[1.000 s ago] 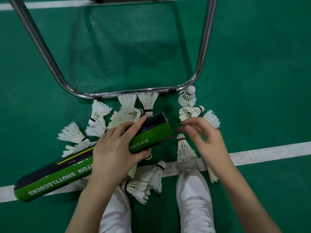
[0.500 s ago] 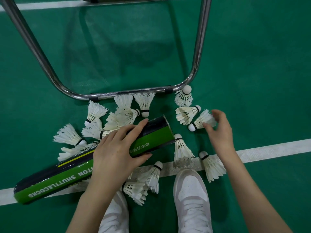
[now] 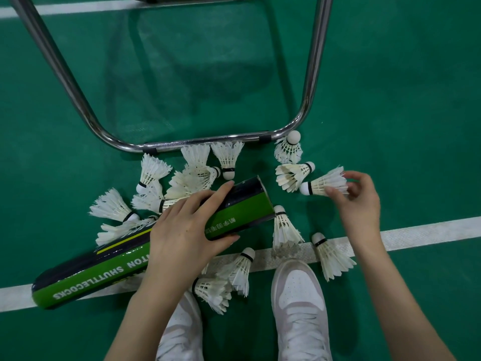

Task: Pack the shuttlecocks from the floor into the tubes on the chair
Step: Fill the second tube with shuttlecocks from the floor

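A long green and black shuttlecock tube point(image 3: 86, 272) lies tilted above the floor, its open end pointing up and right. My left hand point(image 3: 182, 230) is wrapped around it near that open end. My right hand point(image 3: 356, 204) pinches the feather skirt of one white shuttlecock point(image 3: 322, 185), cork pointing left toward the tube mouth. Several more white shuttlecocks lie scattered on the green floor around the tube, such as a shuttlecock point(image 3: 286, 227) just below the tube mouth and a shuttlecock point(image 3: 330, 254) on the white line.
The chrome chair leg frame point(image 3: 208, 142) curves across the floor just beyond the shuttlecocks. My two white shoes point(image 3: 299, 303) stand at the bottom, on and behind a white court line point(image 3: 416, 230). Green court floor spreads to the right.
My right hand has moved from the middle out to the right and taken hold of a shuttlecock by its feathers. The left hand and tube have stayed in place.
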`<action>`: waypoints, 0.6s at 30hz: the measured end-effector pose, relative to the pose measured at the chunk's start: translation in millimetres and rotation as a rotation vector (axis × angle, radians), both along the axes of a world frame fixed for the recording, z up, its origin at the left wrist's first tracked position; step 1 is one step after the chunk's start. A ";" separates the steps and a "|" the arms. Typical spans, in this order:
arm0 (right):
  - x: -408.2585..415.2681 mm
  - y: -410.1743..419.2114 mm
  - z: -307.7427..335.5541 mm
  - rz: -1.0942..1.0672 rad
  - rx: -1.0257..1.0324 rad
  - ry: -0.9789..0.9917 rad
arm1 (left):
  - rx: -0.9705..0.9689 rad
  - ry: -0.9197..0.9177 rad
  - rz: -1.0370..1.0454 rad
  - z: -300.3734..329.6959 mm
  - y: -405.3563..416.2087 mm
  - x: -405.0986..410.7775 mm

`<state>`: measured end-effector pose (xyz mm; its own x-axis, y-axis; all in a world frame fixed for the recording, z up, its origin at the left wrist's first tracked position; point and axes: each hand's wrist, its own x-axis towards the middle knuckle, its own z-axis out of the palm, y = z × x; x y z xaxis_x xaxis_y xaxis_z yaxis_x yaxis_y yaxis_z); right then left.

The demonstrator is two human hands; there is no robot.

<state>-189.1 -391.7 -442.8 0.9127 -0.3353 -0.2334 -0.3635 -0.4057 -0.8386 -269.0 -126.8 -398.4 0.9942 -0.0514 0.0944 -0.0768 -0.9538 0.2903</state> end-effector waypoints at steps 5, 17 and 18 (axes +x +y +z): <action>-6.2 16.7 47.2 0.105 0.160 -0.119 | 0.004 0.002 0.004 0.5 0.2 -0.2; -39.7 72.2 81.9 0.390 0.347 -0.039 | -0.026 0.002 0.027 2.4 -1.0 0.8; -42.5 75.7 81.3 0.409 0.349 -0.025 | -0.026 0.002 0.028 2.8 -0.8 0.6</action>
<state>-231.7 -315.9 -361.5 0.9593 0.1420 -0.2439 -0.2125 -0.2055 -0.9553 -268.4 -127.6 -395.6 0.9954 -0.0211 0.0931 -0.0496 -0.9477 0.3154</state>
